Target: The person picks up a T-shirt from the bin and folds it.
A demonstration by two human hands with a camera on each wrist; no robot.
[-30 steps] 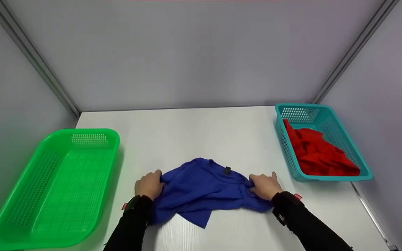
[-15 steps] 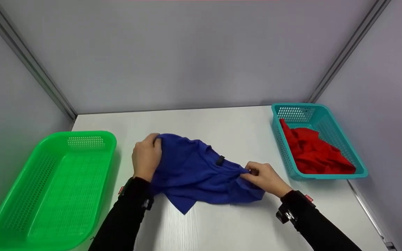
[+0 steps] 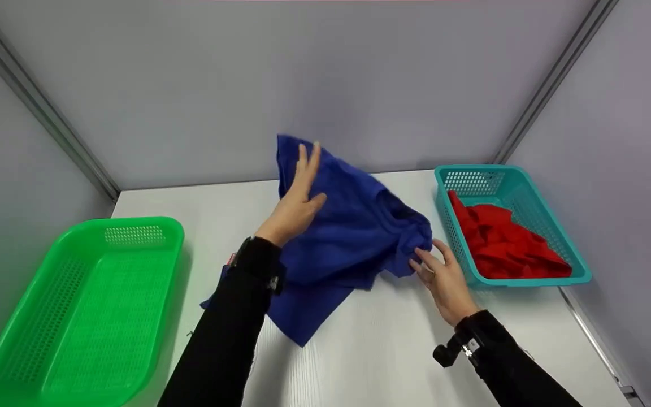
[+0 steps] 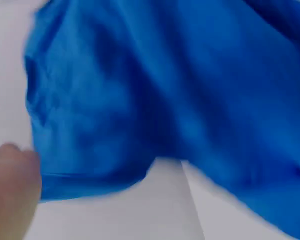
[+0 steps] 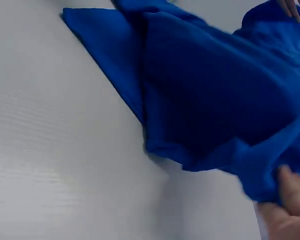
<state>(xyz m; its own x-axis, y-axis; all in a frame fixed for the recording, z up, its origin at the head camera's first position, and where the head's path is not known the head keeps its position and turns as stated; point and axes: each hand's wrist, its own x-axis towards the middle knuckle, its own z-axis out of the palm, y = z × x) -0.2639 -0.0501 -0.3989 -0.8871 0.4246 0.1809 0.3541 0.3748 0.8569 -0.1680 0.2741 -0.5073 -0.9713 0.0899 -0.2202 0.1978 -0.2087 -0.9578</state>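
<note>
this was a staged test booth rather than a home: a bare white table (image 3: 370, 362) stood boxed in by plain grey panels (image 3: 190, 85) on metal rails, with a green basket (image 3: 31, 350) and a teal basket (image 3: 529, 198).

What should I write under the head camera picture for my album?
Two hands lift a blue shirt above the white table, between a green basket and a teal basket.
</note>
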